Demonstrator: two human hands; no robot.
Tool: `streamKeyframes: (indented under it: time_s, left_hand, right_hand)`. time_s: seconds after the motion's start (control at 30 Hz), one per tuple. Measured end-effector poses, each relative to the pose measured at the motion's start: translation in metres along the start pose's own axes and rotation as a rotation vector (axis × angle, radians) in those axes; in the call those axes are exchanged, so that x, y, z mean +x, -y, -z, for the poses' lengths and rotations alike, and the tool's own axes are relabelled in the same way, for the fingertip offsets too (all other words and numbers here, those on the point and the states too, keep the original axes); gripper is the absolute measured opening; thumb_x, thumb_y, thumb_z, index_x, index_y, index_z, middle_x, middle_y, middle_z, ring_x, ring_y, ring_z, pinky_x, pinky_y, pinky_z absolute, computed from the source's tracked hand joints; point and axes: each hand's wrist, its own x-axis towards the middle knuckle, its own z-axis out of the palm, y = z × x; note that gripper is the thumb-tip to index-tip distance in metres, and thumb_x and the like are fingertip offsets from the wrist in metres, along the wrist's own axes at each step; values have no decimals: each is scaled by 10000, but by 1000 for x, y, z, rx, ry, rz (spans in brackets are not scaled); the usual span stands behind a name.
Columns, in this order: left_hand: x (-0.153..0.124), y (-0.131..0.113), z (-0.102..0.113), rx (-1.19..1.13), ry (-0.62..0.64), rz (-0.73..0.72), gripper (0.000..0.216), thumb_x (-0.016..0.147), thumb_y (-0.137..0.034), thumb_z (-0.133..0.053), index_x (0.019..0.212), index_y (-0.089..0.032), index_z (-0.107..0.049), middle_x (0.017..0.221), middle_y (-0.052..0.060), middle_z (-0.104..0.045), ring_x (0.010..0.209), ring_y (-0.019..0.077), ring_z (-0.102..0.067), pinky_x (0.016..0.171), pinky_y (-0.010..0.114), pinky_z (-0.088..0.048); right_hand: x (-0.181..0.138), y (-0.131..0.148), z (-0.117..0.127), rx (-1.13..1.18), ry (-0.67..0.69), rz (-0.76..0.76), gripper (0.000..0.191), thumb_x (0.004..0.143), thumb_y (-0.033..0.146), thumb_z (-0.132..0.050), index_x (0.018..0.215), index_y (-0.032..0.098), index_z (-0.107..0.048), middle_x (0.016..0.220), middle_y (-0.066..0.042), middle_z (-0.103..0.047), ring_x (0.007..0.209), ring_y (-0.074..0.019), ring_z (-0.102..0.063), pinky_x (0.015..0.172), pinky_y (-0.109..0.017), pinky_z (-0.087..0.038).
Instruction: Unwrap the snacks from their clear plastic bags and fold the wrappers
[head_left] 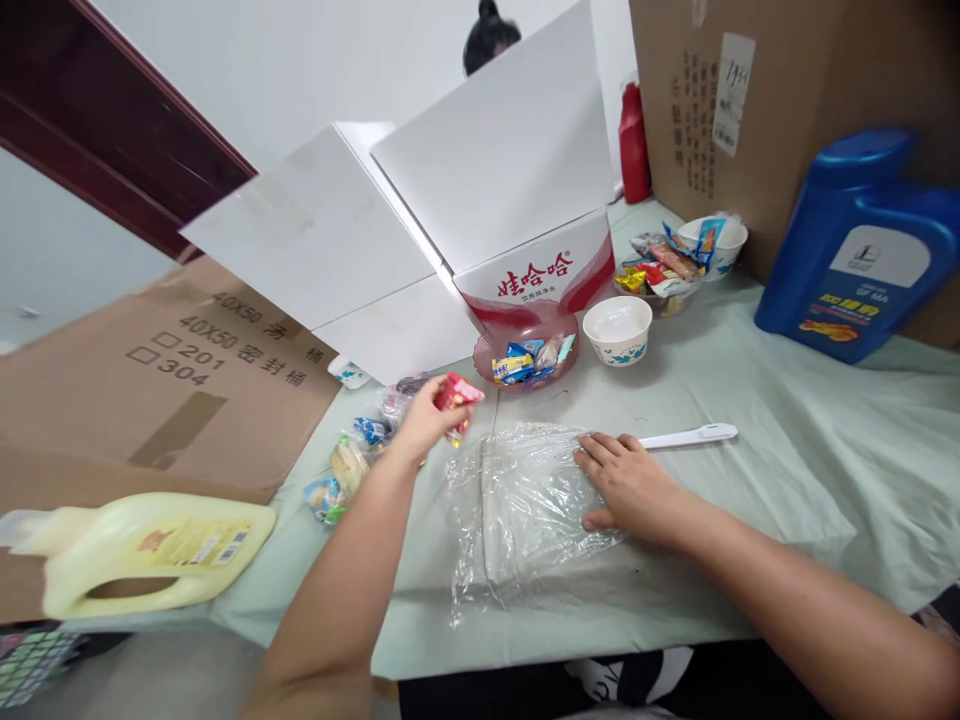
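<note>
The left hand is raised just above the bench, its fingers pressed together around a red packet, which sticks out past the fingertips toward the right. The right hand lies palm-down, its fingers spread flat and holding down the far right edge of a clear plastic bag. The bag lies flat on the pale cloth. From the right fingertips it stretches leftward and back toward the person, so its far left corner sits just below and beside the packet. I cannot tell which edge is the bag's mouth.

The packet is held apart from the bag, between it and a pink glass bowl of wrapped snacks just beyond the left fingers. A loose pile of snacks lies just left of that hand's wrist. A white stick touches the bench right behind the right fingers, and a white bowl stands farther out. A yellow jug lies well to the left.
</note>
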Motion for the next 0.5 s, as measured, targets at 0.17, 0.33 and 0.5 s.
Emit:
streamKeyframes:
  time_s: [0.17,0.33,0.5]
  left_hand:
    - [81,-42,-6,109,-227,-107,664,590,-299,-799,1190,-158,-552,1153,94,-634,1012,235,-626,924,375,-483]
    - [118,-71,-35,304,-175,-159,811,630,-313,-837,1330,-134,-470,1413,184,-427,1231,292,-506,1042,402,-405]
    - [69,-73,-52,313,-221,-389,271,821,-235,-622,1068,-124,-613,1120,108,-600,960,200,-607,888,337,-489]
  right_hand:
    - [1,0,0,1,20,-8,822,762,567,-709,1398,90,-499,1502,-208,-392,1376,-351,-380,1079,-504,-348]
    - [-1,-2,0,-19,-9,18,756,793,574,-673,1382,124,-522,1491,-199,-416,1359,-343,-408,1066,-492,-358]
    - [-2,-3,-1,-11,-45,31,719,800,541,-684,1355,106,-546,1469,-207,-447,1345,-347,-422,1057,-486,-367]
